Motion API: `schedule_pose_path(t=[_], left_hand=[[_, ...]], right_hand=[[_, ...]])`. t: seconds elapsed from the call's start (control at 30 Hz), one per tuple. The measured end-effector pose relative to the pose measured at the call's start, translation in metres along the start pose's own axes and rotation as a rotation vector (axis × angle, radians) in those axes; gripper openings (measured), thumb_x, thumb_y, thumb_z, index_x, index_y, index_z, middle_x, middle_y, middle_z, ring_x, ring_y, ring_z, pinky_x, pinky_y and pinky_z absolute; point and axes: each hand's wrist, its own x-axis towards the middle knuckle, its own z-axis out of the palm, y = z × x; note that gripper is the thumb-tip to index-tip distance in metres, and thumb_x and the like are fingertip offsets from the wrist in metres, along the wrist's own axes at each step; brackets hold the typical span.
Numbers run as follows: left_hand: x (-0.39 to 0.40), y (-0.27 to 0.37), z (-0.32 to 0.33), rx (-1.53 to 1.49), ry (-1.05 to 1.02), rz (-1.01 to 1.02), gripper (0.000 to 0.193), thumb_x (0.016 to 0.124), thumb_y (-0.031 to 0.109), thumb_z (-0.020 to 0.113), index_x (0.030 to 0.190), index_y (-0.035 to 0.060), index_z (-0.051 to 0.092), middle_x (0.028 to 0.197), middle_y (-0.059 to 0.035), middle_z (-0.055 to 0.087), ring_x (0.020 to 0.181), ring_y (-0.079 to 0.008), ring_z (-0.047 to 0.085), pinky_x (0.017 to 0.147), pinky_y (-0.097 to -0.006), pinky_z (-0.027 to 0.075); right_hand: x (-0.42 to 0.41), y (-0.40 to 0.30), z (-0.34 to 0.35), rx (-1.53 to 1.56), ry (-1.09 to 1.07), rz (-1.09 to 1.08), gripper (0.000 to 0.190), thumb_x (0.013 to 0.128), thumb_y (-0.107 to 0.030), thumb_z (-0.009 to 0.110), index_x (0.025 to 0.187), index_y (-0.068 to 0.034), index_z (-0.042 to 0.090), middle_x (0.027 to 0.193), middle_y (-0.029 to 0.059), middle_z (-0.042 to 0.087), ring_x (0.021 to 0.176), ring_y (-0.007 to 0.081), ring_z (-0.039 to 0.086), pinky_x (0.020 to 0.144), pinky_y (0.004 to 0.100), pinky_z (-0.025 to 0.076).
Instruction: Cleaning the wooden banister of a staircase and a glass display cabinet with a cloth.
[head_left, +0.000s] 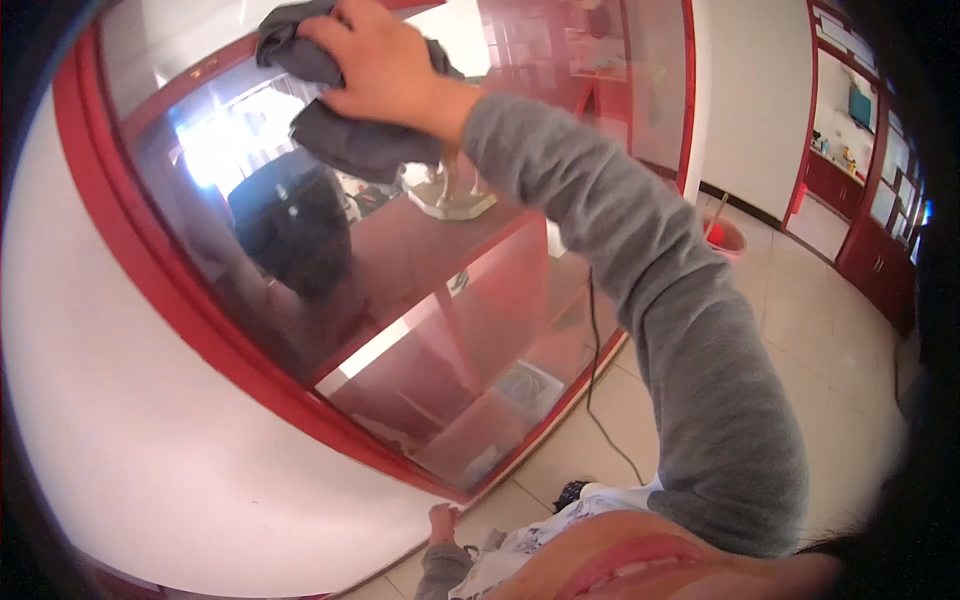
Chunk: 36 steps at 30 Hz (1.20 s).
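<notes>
Raised at the upper left, my right hand (386, 71) grips a dark grey cloth (352, 139) against a red-framed glass pane (420, 300). The cloth is bunched around the fingers and hangs below the palm. My left hand (442, 517) is low, by the pane's bottom corner and the edge of the white wall; its fingers are too small to make out clearly. Behind the glass are red shelves (405, 247) and a pale ornate stand (452, 201). A dark rounded shape and bright light also show in the pane.
A black cable (592, 360) runs over the tiled floor (810, 345). A pink bucket (731, 238) with a stick in it stands near the far white wall. At the right, a red-framed doorway opens onto a counter (840, 161), beside red cabinet doors (877, 259).
</notes>
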Motion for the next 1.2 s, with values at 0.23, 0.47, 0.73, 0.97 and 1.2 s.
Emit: schedule_pose_path(t=[0.23, 0.47, 0.73, 0.97, 1.2], left_hand=[[0.034, -0.088, -0.049, 1.405, -0.096, 0.672, 0.016, 0.068, 0.02, 0.054, 0.074, 0.0076, 0.062, 0.071, -0.0147, 0.06, 0.066, -0.03, 0.058, 0.058, -0.0385, 0.047], [-0.055, -0.137, -0.136, 1.605, -0.119, 0.757, 0.02, 0.072, 0.015, 0.049, 0.085, 0.0135, 0.065, 0.085, -0.007, 0.062, 0.085, -0.0245, 0.057, 0.074, -0.0412, 0.044], [-0.053, -0.111, -0.128, 1.582, -0.018, 0.693, 0.019, 0.072, 0.015, 0.049, 0.084, 0.0138, 0.065, 0.084, -0.0068, 0.062, 0.083, -0.0242, 0.057, 0.073, -0.0409, 0.044], [-0.036, -0.102, -0.105, 1.528, 0.054, 0.664, 0.018, 0.072, 0.015, 0.049, 0.082, 0.0141, 0.065, 0.082, -0.0066, 0.062, 0.082, -0.0239, 0.058, 0.072, -0.0406, 0.044], [0.007, -0.057, -0.117, 1.523, 0.16, 0.671, 0.018, 0.072, 0.015, 0.049, 0.081, 0.0144, 0.065, 0.081, -0.0064, 0.062, 0.08, -0.0236, 0.058, 0.071, -0.0403, 0.044]], right_hand=[[0.006, -0.047, 0.03, 0.112, -0.158, -0.338, 0.05, 0.05, -0.014, 0.066, 0.099, -0.02, 0.055, 0.089, 0.0075, 0.049, 0.078, 0.0261, 0.052, 0.063, 0.0347, 0.045], [0.005, 0.094, -0.014, -0.184, 0.014, 0.238, 0.043, 0.063, -0.009, 0.058, 0.104, -0.004, 0.047, 0.106, 0.0189, 0.046, 0.094, 0.0375, 0.046, 0.082, 0.0412, 0.038], [-0.092, 0.177, -0.036, -0.526, 0.109, 0.686, 0.048, 0.069, -0.026, 0.066, 0.11, -0.011, 0.046, 0.108, 0.0157, 0.046, 0.099, 0.0335, 0.046, 0.081, 0.0409, 0.039], [-0.214, 0.2, -0.062, -0.512, 0.022, 1.08, 0.042, 0.077, -0.007, 0.039, 0.119, -0.003, 0.037, 0.113, 0.0221, 0.044, 0.104, 0.0389, 0.041, 0.089, 0.0426, 0.034], [-0.134, 0.257, -0.062, -0.382, -0.079, 1.107, 0.052, 0.071, -0.042, 0.058, 0.106, -0.004, 0.051, 0.099, 0.0184, 0.057, 0.094, 0.0345, 0.053, 0.082, 0.0387, 0.041]])
